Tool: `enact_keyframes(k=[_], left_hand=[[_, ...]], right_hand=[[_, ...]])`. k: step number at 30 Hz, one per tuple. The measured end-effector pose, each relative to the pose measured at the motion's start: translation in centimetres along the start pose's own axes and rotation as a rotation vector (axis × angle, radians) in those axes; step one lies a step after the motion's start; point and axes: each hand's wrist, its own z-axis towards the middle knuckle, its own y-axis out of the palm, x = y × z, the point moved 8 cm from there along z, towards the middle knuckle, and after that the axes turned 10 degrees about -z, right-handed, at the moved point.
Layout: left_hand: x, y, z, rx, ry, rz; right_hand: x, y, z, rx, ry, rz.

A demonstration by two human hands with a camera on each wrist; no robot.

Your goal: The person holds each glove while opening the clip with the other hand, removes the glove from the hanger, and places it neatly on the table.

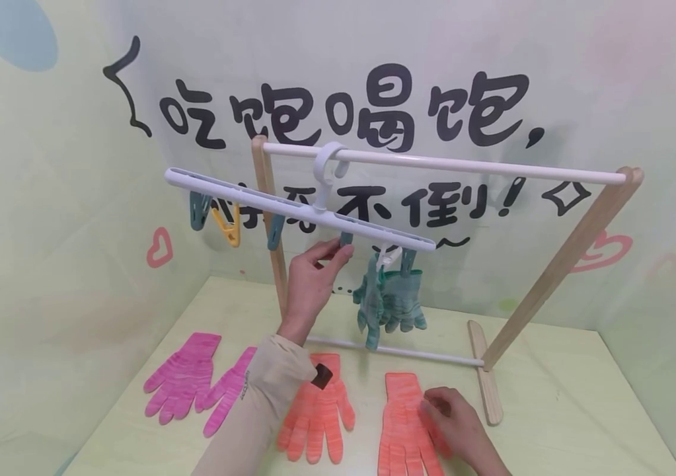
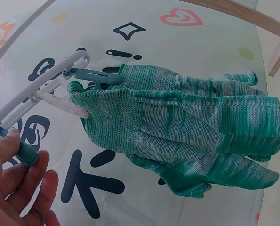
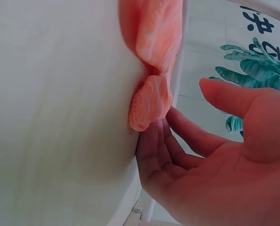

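My left hand (image 1: 312, 281) reaches up to the white hanger (image 1: 373, 228) and pinches a teal clothespin (image 2: 27, 153) between thumb and fingers. Beside it, two green striped gloves (image 2: 177, 122) hang from the hanger, one by a white clip (image 2: 62, 102), the other by a teal clip (image 2: 95, 76). Low on the right, my right hand (image 1: 456, 423) is at the side of an orange glove (image 1: 403, 410) lying on the table. In the right wrist view its fingertips touch the glove's edge (image 3: 151, 103), with the thumb held apart.
The hanger hooks over a white rod (image 1: 462, 166) on a wooden stand (image 1: 563, 264). Teal and yellow clips (image 1: 227, 228) hang along its left half. A second orange glove (image 1: 316, 423) and two pink gloves (image 1: 186, 373) lie on the table, partly behind my left sleeve (image 1: 254, 403).
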Motion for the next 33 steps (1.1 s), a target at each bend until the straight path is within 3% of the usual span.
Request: enact_keyframes(k=[18, 33], left_hand=[[-0.1, -0.1, -0.1, 0.014, 0.002, -0.015], [-0.3, -0.2, -0.2, 0.016, -0.01, -0.032]], right_hand=[[-3.4, -1.3, 1.0, 0.109, -0.061, 0.032], [-6.7, -1.6, 1.9, 0.107, -0.166, 0.094]])
